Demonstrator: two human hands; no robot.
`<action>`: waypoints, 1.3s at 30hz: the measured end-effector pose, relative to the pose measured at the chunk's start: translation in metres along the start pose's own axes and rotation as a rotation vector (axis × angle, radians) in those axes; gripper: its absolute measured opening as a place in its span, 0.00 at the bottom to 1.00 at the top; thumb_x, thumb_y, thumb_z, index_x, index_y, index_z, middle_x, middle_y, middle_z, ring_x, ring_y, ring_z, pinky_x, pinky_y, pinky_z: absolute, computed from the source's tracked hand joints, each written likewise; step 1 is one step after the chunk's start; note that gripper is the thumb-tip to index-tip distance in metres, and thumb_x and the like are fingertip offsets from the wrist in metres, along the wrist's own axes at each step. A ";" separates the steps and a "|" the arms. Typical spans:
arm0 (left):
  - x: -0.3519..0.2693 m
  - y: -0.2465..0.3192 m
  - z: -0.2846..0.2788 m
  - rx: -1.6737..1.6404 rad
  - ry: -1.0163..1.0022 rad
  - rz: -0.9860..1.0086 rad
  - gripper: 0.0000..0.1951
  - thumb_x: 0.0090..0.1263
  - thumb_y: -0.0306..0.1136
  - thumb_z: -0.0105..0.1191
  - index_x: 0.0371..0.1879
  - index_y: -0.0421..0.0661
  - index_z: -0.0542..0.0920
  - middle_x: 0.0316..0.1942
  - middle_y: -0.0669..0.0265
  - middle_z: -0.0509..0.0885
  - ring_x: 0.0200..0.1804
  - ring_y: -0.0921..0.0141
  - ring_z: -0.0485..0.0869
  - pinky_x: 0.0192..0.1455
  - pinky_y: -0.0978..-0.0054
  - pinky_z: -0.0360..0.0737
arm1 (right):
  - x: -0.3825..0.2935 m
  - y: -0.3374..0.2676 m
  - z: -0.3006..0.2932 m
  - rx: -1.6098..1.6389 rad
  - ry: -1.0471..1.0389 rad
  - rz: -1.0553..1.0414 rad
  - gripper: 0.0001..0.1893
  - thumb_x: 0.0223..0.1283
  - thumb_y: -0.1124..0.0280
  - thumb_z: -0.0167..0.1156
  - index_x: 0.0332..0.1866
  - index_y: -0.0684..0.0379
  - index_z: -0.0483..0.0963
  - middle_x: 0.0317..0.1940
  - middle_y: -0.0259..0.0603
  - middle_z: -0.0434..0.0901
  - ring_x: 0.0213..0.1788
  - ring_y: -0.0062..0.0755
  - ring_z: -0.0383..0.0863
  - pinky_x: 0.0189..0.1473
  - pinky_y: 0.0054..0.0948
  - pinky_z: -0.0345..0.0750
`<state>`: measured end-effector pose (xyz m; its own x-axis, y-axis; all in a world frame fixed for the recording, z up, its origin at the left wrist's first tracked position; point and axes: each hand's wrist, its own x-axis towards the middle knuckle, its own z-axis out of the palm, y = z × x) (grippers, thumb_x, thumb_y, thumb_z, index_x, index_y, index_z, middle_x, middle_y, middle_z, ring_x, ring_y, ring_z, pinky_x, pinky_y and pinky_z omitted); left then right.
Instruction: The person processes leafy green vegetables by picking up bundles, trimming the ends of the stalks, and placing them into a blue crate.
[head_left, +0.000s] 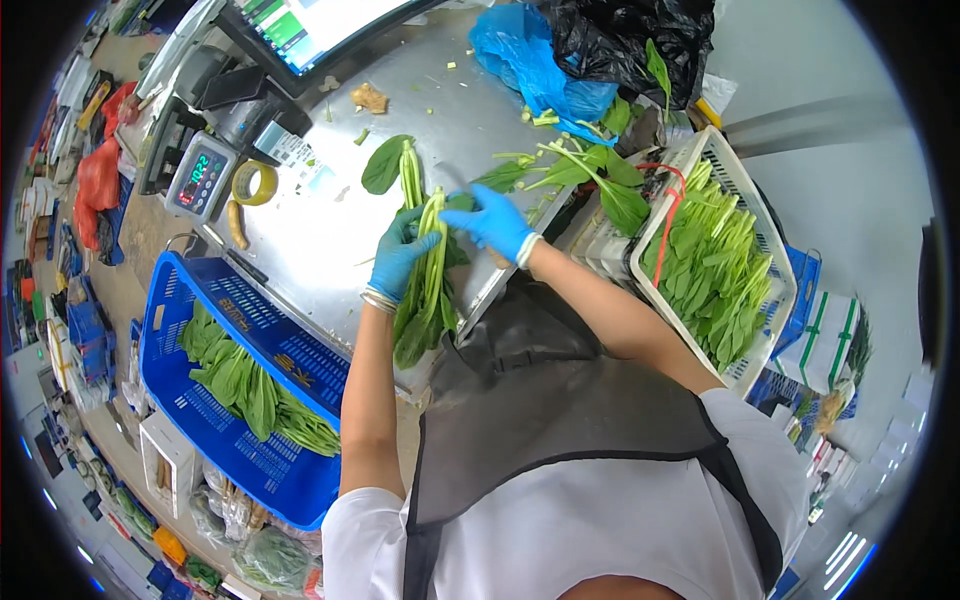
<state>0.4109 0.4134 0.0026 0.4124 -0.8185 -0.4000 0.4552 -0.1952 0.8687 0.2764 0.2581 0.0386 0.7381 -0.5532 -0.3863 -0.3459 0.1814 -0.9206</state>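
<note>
Blue gloves cover both hands. My left hand (403, 255) is closed around a bunch of leafy greens (431, 281) with pale green stems, over the metal table's front edge. At the upper ends of these stems is my right hand (495, 223), its index finger stretched towards them; something brown, partly hidden, shows under its palm. Just beyond my left hand, more stems with a broad leaf (384, 165) lie on the metal table (330, 247). To the right of my right hand, loose leafy stems (592, 176) are scattered along the table's edge.
A blue crate (247, 300) of greens stands at the left, a white crate (784, 277) of greens at the right. Along the table's left side are a scale display (201, 178), yellow tape (254, 183) and a monitor (307, 30). Blue (517, 52) and black plastic bags (630, 45) lie at the back.
</note>
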 end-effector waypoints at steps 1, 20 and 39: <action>-0.002 -0.003 0.001 0.005 0.005 -0.005 0.27 0.64 0.25 0.65 0.63 0.39 0.73 0.49 0.62 0.83 0.50 0.73 0.82 0.53 0.76 0.80 | 0.001 -0.001 0.009 -0.047 -0.050 0.059 0.23 0.60 0.56 0.68 0.52 0.63 0.75 0.26 0.36 0.78 0.24 0.22 0.76 0.27 0.27 0.75; -0.033 0.036 0.057 0.134 0.082 0.203 0.19 0.66 0.31 0.65 0.53 0.37 0.78 0.43 0.66 0.82 0.44 0.75 0.79 0.49 0.77 0.77 | -0.038 -0.059 -0.011 -0.809 -0.008 -0.409 0.16 0.57 0.68 0.57 0.51 0.58 0.72 0.41 0.51 0.79 0.39 0.56 0.82 0.42 0.46 0.80; -0.017 0.078 0.137 -0.197 -0.553 -0.235 0.15 0.78 0.37 0.49 0.54 0.39 0.78 0.36 0.67 0.80 0.36 0.76 0.78 0.41 0.80 0.77 | -0.094 -0.045 -0.105 -1.183 0.248 -0.680 0.13 0.60 0.67 0.59 0.50 0.51 0.74 0.31 0.37 0.76 0.32 0.40 0.81 0.29 0.38 0.78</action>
<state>0.3314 0.3379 0.1166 -0.1612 -0.9344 -0.3178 0.6427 -0.3437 0.6847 0.1616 0.2171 0.1224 0.8796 -0.4056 0.2485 -0.3362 -0.8997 -0.2785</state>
